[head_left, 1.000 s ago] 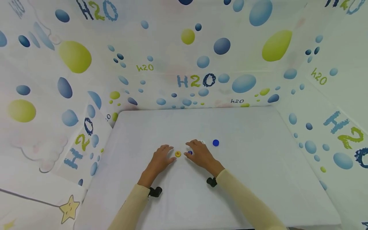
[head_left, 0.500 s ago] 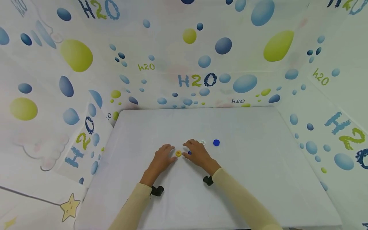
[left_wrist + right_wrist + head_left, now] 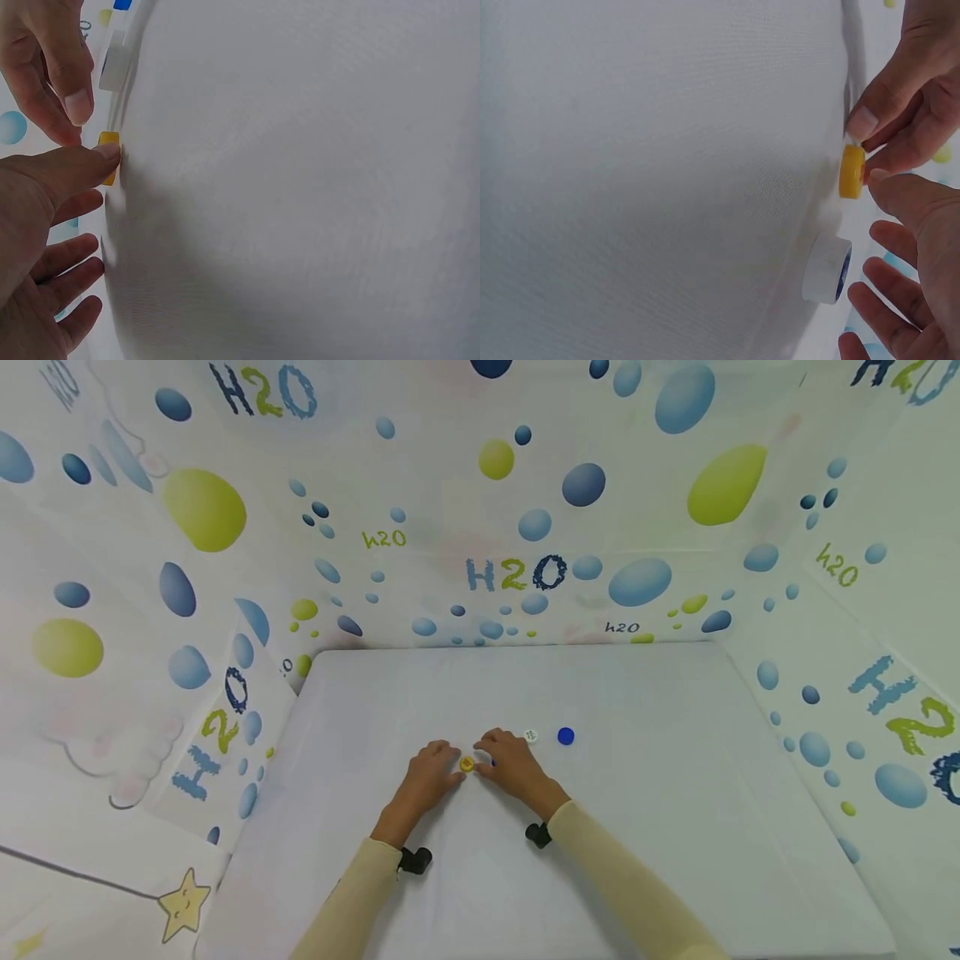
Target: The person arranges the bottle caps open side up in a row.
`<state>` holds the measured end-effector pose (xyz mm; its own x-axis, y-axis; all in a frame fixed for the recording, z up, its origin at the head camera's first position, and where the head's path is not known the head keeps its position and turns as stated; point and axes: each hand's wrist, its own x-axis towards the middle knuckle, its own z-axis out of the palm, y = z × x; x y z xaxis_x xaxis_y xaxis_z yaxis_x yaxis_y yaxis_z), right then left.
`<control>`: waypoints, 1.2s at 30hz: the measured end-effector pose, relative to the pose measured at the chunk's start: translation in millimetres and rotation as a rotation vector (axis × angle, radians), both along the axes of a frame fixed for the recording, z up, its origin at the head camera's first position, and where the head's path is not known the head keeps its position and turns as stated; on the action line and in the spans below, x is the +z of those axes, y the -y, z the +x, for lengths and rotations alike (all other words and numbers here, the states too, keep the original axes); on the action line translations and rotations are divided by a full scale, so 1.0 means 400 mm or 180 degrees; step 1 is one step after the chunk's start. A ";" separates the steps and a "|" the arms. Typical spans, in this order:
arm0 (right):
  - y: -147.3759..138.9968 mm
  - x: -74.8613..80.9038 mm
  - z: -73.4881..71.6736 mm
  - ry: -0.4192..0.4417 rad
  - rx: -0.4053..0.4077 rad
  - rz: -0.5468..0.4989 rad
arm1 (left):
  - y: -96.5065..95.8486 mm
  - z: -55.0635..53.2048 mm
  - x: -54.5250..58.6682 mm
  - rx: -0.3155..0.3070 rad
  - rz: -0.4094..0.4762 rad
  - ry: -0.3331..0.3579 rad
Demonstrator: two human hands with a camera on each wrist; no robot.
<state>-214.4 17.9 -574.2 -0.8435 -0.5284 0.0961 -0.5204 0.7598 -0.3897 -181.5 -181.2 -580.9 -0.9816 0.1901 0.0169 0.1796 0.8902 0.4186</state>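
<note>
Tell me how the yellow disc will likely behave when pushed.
The yellow disc appears to lie flat on the white cloth, so it will probably slide, not roll. Being low and wide, it seems unlikely to tip. Its crisp round edge suggests stiffness.

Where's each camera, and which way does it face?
Head: on the head, facing forward and down at the table; left hand, right hand, sleeves show.
Left wrist: worn there, facing low across the table; yellow disc leftward, both hands show.
Right wrist: worn there, also facing low; yellow disc rightward, both hands show.
Wrist views share the yellow disc.
</note>
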 end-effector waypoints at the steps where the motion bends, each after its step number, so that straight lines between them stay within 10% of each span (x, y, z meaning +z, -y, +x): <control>1: 0.001 -0.001 0.000 0.0003 0.0000 0.0002 | -0.001 0.001 -0.001 -0.0006 -0.0027 -0.0018; 36: 0.028 -0.038 -0.008 -0.0150 -0.0040 0.0275 | -0.008 -0.005 -0.008 -0.0022 -0.0106 -0.0289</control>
